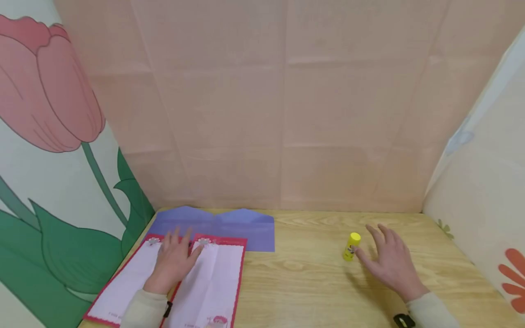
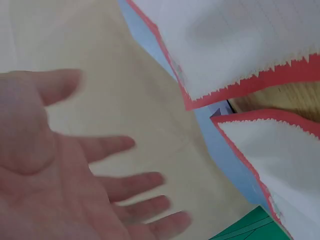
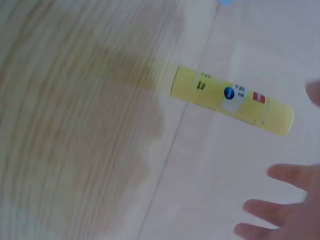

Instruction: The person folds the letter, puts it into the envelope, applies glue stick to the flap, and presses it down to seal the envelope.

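Observation:
My left hand (image 1: 175,262) is over two red-edged letter sheets (image 1: 219,278), its fingers spread and holding nothing, as the left wrist view also shows. Each sheet has a white, jagged-bordered writing area and a flower ornament at its top. Behind them, partly covered by the sheets, lie purple-blue envelopes (image 1: 258,234) with raised flaps. A yellow glue stick (image 1: 351,247) stands upright on the table at the right, its cap on. Just right of it is my right hand (image 1: 391,264), fingers apart, thumb close to the stick. In the right wrist view, a gap separates the fingers (image 3: 285,175) from the glue stick.
The wood-grain table (image 1: 303,282) meets a pinkish-beige cloth backdrop (image 1: 283,114) at its far edge. A panel with a large tulip picture (image 1: 69,91) borders the left side. On the right is a pale panel with a red flower (image 1: 514,278).

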`<state>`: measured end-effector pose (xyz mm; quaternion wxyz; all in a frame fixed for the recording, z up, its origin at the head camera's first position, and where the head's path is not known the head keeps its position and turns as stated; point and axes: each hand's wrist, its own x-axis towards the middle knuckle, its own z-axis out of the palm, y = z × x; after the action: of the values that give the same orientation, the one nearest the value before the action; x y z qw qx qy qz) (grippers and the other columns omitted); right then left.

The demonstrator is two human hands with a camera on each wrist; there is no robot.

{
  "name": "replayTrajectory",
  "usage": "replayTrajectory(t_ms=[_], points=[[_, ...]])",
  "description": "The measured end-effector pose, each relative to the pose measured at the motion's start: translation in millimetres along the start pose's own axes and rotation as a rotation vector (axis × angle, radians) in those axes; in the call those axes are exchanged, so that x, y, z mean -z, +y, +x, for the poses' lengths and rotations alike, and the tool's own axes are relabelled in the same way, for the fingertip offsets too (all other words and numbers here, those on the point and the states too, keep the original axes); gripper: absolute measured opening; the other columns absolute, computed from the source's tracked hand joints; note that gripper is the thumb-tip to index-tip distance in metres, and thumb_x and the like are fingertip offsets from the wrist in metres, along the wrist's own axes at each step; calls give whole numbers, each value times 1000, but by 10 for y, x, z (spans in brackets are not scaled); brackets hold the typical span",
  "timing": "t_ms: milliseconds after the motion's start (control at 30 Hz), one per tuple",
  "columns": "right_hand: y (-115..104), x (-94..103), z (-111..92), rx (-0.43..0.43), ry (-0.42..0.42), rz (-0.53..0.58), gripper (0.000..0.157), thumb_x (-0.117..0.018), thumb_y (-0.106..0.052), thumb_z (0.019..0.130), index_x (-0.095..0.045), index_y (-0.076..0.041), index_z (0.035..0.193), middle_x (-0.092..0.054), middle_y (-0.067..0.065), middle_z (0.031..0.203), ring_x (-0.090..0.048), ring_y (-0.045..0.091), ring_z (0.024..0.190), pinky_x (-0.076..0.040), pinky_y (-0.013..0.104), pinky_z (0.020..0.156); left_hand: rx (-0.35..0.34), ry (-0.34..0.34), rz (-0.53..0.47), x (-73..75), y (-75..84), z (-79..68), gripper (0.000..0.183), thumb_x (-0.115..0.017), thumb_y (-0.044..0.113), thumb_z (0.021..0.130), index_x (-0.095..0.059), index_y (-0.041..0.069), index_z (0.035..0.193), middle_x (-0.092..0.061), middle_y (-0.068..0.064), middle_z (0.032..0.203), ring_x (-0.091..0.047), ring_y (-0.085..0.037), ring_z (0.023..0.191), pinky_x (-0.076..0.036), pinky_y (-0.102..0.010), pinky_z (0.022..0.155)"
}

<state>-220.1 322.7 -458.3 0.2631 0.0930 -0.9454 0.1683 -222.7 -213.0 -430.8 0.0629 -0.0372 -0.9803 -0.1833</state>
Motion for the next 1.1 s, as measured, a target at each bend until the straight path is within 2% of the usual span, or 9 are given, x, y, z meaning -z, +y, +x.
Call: replayTrajectory(t_ms=[67, 133, 200, 267, 367, 467, 667, 933, 1100], points=[[-29, -4, 16, 35, 107, 30, 62, -77, -34, 83, -58, 5, 128, -54, 34, 125, -50, 55, 110, -37, 69, 89, 34, 20, 17, -7, -2, -15, 61, -61, 35, 96, -49, -6, 140, -47, -36, 132, -39, -55, 125, -43, -70, 92], [-72, 0, 28, 61, 201, 50, 49, -78, -25, 79, -64, 6, 115, -61, 29, 112, -56, 48, 100, -42, 64, 82, 78, 14, 28, -8, -14, -26, 51, -64, 31, 93, -57, -8, 125, -55, -31, 113, -50, -49, 106, -50, -63, 77], [-134, 15, 36, 76, 261, 59, 39, -78, -20, 77, -67, 4, 106, -64, 23, 101, -59, 43, 91, -44, 59, 77, 125, -17, 22, -7, -34, -33, 40, -65, 29, 92, -62, -8, 107, -58, -24, 96, -55, -41, 89, -51, -55, 67], [-214, 38, 41, 90, 285, 66, 30, -77, -16, 76, -69, 2, 99, -66, 18, 92, -60, 37, 83, -46, 53, 71, 164, -60, 10, -13, -63, -36, 33, -65, 29, 91, -60, -4, 91, -56, -17, 82, -55, -33, 75, -48, -47, 60], [-351, 62, 49, 104, 264, 80, 19, -75, -12, 76, -70, -3, 93, -67, 8, 82, -61, 27, 74, -48, 40, 60, 208, -116, -31, -36, -108, -37, 31, -64, 29, 92, -57, 1, 80, -52, -11, 72, -52, -26, 66, -42, -38, 55], [-484, 53, 47, 127, 220, 100, 9, -72, -8, 78, -70, -10, 87, -64, -3, 77, -59, 18, 68, -47, 30, 53, 239, -151, -67, -63, -148, -40, 30, -64, 28, 92, -56, 3, 78, -52, -9, 69, -51, -24, 63, -40, -35, 54], [-667, -56, 9, 190, 191, 118, 16, -70, -6, 79, -65, -21, 77, -56, -17, 71, -51, 4, 60, -42, 24, 51, 272, -186, -110, -102, -181, -48, 33, -64, 32, 92, -56, 3, 78, -53, -9, 69, -52, -23, 62, -41, -35, 54], [-789, -177, -15, 190, 130, 108, 14, -72, -8, 79, -66, -20, 76, -56, -17, 67, -42, -5, 56, -38, 20, 49, 198, -196, -217, -142, -113, -53, 29, -69, 26, 91, -56, 7, 73, -52, -4, 69, -50, -19, 64, -39, -32, 58], [-867, -204, -23, 170, 76, 141, 13, -72, -7, 82, -67, -18, 77, -56, -17, 66, -40, -6, 55, -38, 19, 49, 139, -211, -333, -166, -17, -58, 23, -71, 17, 90, -60, 6, 73, -52, -2, 64, -49, -16, 59, -41, -30, 56]])
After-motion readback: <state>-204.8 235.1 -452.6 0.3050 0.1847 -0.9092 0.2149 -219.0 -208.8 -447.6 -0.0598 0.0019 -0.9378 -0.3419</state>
